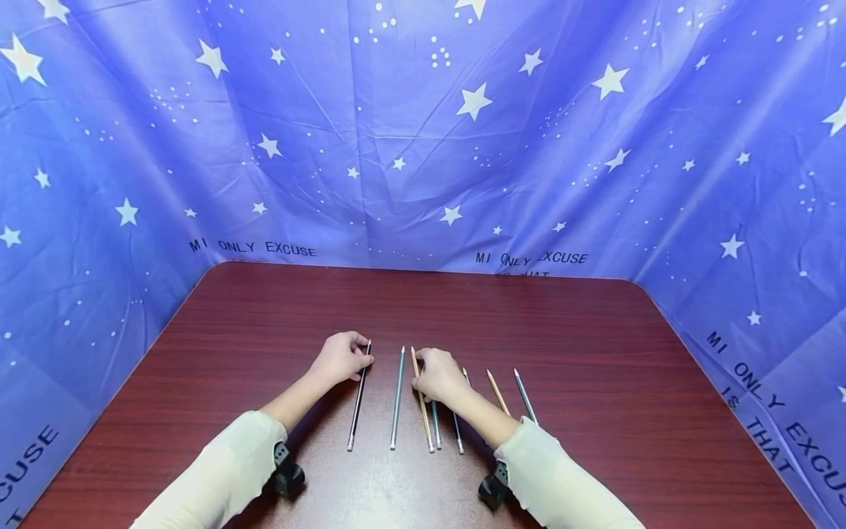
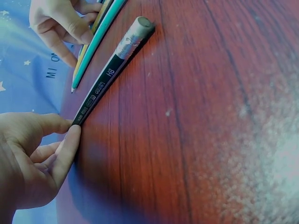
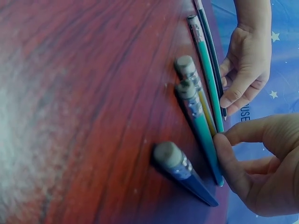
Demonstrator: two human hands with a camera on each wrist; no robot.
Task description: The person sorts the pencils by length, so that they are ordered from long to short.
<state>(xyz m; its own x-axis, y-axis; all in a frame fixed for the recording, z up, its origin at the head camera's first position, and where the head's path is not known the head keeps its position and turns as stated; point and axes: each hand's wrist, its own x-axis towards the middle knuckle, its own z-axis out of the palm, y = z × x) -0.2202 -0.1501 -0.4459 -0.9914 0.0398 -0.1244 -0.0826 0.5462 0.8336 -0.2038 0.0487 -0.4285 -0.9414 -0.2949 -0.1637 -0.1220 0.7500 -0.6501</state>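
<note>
My left hand [image 1: 344, 358] pinches the black pencil [image 1: 358, 404] near its tip, thumb and finger closed narrow on it. My right hand [image 1: 441, 376] holds a yellow pencil [image 1: 426, 419] the same way, also close to the tip. Both pencils are over the middle of the tabletop [image 1: 297, 301], well in from its left and right edges, with points toward the far edge and erasers toward me.

A green pencil [image 1: 397, 400] lies between my hands, nearer the yellow one and touched by neither. Just right of the yellow pencil is a second green pencil [image 1: 435, 425] — its upper part hidden by my right hand — and then a dark pencil [image 1: 457, 433], partly covered too.

Past my right wrist, toward the tabletop's right edge, a further yellow pencil [image 1: 497, 391] and a blue pencil [image 1: 525, 395] lie slanted, their lower ends behind my forearm. A starry blue cloth [image 1: 370, 191] hangs along the far edge.
</note>
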